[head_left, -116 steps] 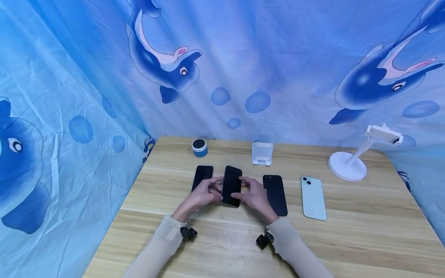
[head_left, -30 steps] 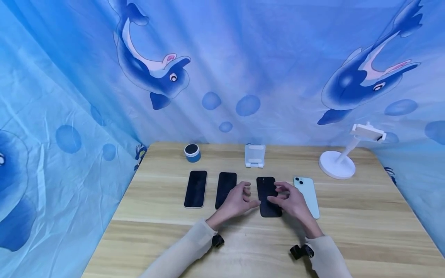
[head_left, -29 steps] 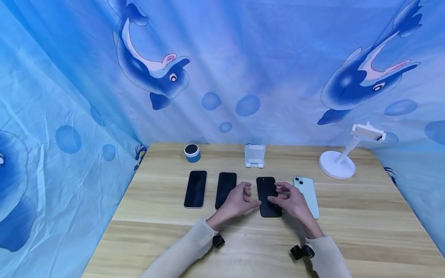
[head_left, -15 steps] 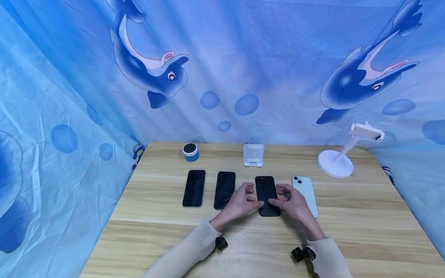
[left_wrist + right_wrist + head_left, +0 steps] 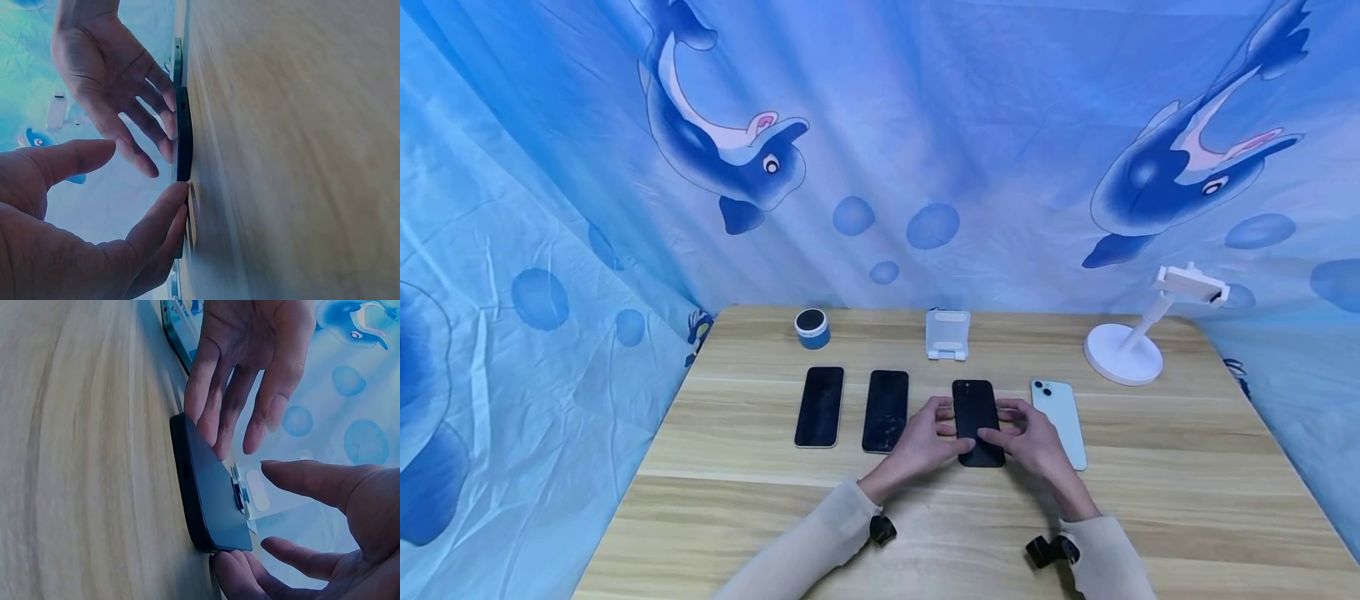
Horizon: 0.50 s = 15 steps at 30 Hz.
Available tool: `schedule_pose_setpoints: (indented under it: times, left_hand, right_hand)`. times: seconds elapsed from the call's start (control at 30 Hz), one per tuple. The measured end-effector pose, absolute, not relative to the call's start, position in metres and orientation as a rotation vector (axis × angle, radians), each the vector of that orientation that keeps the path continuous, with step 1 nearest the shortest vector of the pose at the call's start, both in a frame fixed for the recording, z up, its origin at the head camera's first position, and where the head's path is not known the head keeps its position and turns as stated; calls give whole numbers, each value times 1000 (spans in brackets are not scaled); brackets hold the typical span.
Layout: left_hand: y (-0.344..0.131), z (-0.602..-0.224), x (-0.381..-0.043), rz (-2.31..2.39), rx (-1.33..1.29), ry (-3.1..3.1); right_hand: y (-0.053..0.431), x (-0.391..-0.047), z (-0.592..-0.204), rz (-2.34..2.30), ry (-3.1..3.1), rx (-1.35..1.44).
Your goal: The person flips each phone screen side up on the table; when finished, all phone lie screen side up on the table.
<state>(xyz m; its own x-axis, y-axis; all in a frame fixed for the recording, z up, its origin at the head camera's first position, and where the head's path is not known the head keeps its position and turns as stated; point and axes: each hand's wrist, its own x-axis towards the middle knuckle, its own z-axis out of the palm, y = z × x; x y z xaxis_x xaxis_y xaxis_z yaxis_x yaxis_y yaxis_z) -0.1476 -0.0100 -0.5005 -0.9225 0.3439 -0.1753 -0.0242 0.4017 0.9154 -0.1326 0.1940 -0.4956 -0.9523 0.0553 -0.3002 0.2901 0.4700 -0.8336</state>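
A black phone [image 5: 976, 423] lies flat, back up with its camera at the top, on the wooden table. At its left edge is my left hand [image 5: 926, 435], fingertips at the side and thumb raised over the back. My right hand [image 5: 1032, 435] is at the opposite edge, fingertips against the side. In the right wrist view, that hand's thumb stays apart from the black phone [image 5: 215, 494]. The left wrist view shows my left fingers [image 5: 164, 215] reaching the edge of the black phone [image 5: 184, 134], thumb clear of it. Neither thumb touches the back.
Two dark-screened phones lie to the left: an outer phone [image 5: 819, 407] and an inner phone [image 5: 886, 411]. A mint phone [image 5: 1060, 423] lies right, partly behind my right hand. Behind stand a blue speaker [image 5: 813, 330], a white folding stand [image 5: 947, 335] and a round-based phone holder [image 5: 1123, 355].
Both hands have come from a dark-screened phone to the black phone on its right. In the last second, my left hand has closed in to the black phone's left edge.
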Motion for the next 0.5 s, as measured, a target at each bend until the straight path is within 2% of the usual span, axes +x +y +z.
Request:
schedule_pose_setpoints:
  times: [0.5]
  left_hand:
    - [-9, -500, -146, 1482, 272, 2353]
  right_hand:
    - [186, -131, -498, -1680, 2405, 491]
